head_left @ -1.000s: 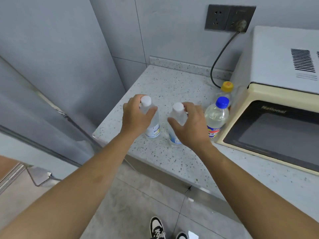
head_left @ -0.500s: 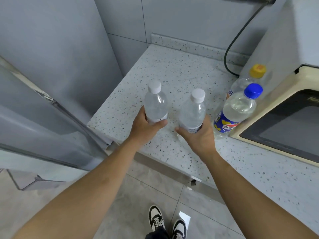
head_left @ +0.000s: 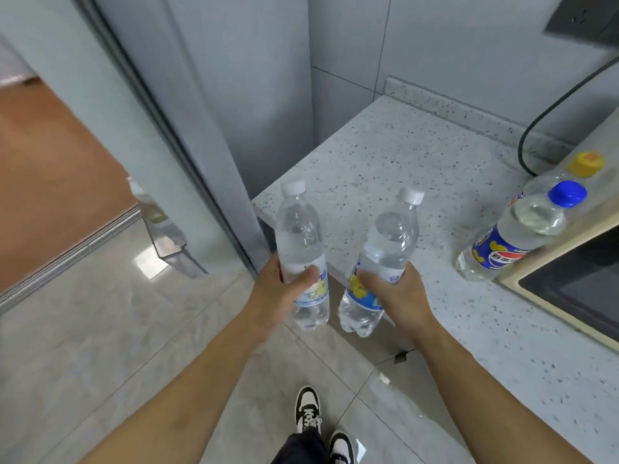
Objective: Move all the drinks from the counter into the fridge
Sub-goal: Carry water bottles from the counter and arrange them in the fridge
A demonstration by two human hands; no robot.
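My left hand (head_left: 279, 291) grips a clear white-capped bottle (head_left: 299, 236) round its label, upright and lifted off the counter. My right hand (head_left: 397, 291) grips a second white-capped bottle (head_left: 388, 249), tilted a little to the right. Both hang over the speckled counter's (head_left: 385, 162) front left corner and the floor. A blue-capped Pepsi-labelled bottle (head_left: 516, 234) and, behind it, a yellow-capped bottle (head_left: 584, 165) stand on the counter beside the microwave. The grey fridge (head_left: 214, 95) stands to the left, its door (head_left: 77, 105) swung open.
A cream microwave (head_left: 576, 272) fills the counter's right side, its black cable (head_left: 549, 115) running up to a wall socket (head_left: 582, 18). A clear door shelf (head_left: 160, 229) shows on the fridge door. Grey floor tiles and my shoes (head_left: 310, 413) lie below.
Both hands have lifted their bottles off the counter and drawn them back toward me and leftward. The view has swung left, bringing the open fridge door into sight.
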